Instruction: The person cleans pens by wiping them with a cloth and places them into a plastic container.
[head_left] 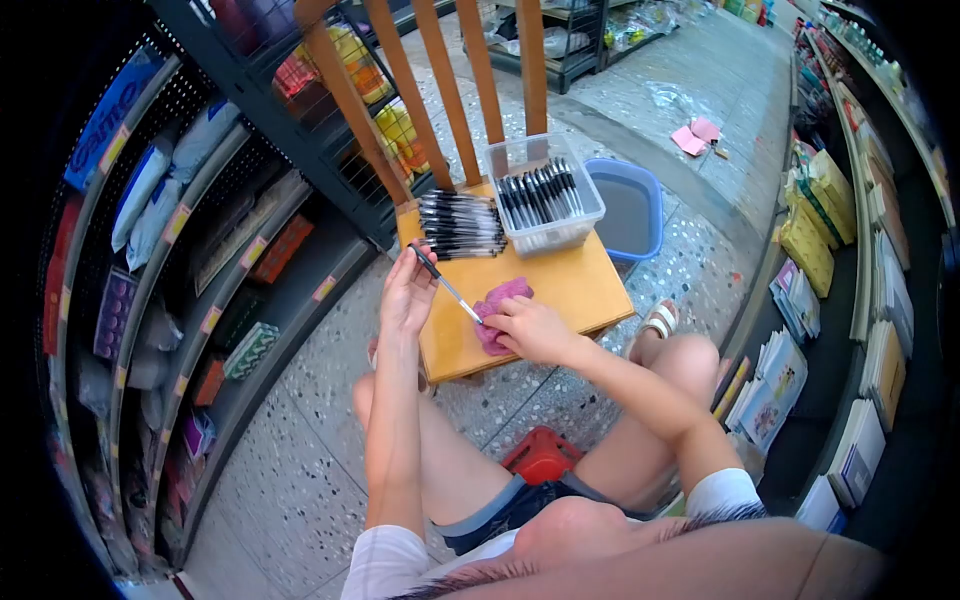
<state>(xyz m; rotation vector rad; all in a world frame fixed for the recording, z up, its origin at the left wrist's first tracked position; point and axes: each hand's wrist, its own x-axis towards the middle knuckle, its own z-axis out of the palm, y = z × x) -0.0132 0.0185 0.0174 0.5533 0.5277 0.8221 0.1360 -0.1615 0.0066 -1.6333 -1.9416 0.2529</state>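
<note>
A black-capped pen (450, 289) slants over the wooden chair seat (590, 285). Its capped upper end is pinched in the fingers of my left hand (407, 292). At its lower end, my right hand (528, 325) has its fingers closed on a pink cloth (500, 298), which lies partly on the seat and touches the pen tip. Behind my hands, a pile of black and clear pens (460, 224) rests on the seat. Beside it stands a clear plastic box (553, 238) with several more pens (540, 194) standing in it.
A blue basin (655, 215) of greyish water is on the floor behind the chair. Stocked shelves curve along the left (225, 305) and right (860, 260). Pink paper (695, 136) lies on the floor. Wooden slats (480, 80) form the chair back. A red stool (541, 455) is beneath me.
</note>
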